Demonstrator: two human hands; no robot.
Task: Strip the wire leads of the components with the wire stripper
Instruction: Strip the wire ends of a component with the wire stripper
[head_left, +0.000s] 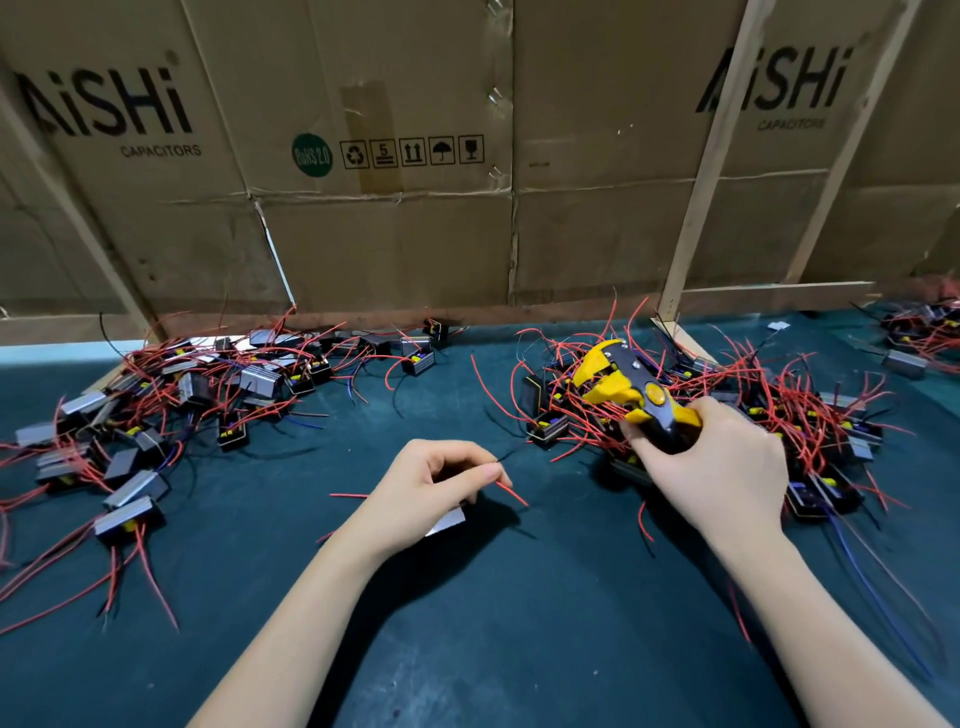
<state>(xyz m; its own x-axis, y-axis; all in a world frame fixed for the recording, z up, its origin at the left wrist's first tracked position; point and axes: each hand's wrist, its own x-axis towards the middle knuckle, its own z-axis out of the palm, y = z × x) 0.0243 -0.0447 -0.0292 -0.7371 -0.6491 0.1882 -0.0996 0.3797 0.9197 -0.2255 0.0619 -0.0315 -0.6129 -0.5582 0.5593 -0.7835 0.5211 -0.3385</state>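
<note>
Head view. Left hand (434, 480): pinches component (448, 521) leads, centre mat (519, 623). Right hand (727, 462): grips wire stripper (626, 387), its jaws apart, over right component pile (779, 415). Left pile (156, 405) far left; bare mat between and near.

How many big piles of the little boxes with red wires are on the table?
3: one pile on the left, one pile on the right behind the right hand, and one pile partly cut off at the far right edge.

Cardboard box wall (395, 234), wooden battens (701, 182), teal tabletop (467, 623)
</note>
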